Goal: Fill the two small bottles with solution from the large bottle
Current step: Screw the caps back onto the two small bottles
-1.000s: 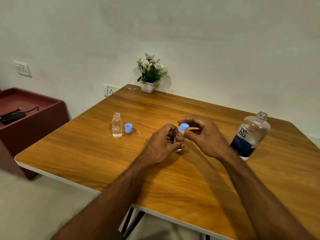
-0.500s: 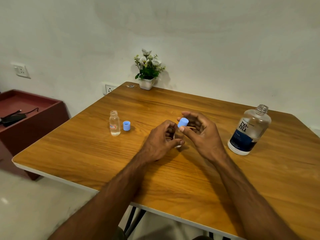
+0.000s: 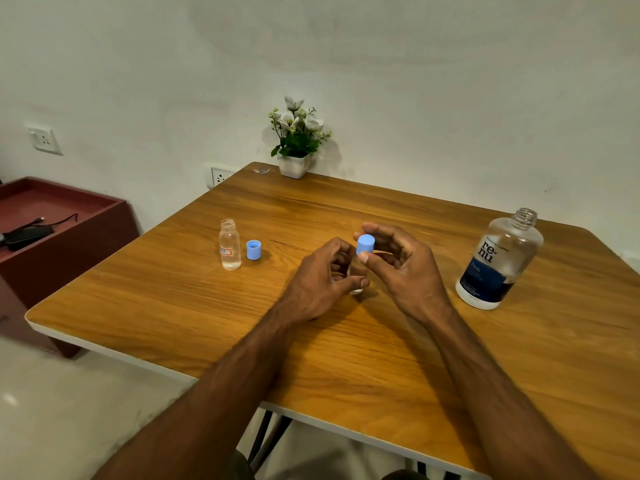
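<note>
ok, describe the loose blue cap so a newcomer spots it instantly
On the wooden table, look left of both hands to the small open bottle. The loose cap sits just right of it, open side up, untouched; the other blue cap is pinched in the right hand.

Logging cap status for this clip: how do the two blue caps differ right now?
The cap by the open small bottle lies on the table, hollow side up, untouched. The other cap is off the table, closed top up, pinched in the right hand. Both are small, blue and off their bottles.

A potted flower plant point(image 3: 297, 140) stands at the wooden table's point(image 3: 346, 341) far edge.
</note>
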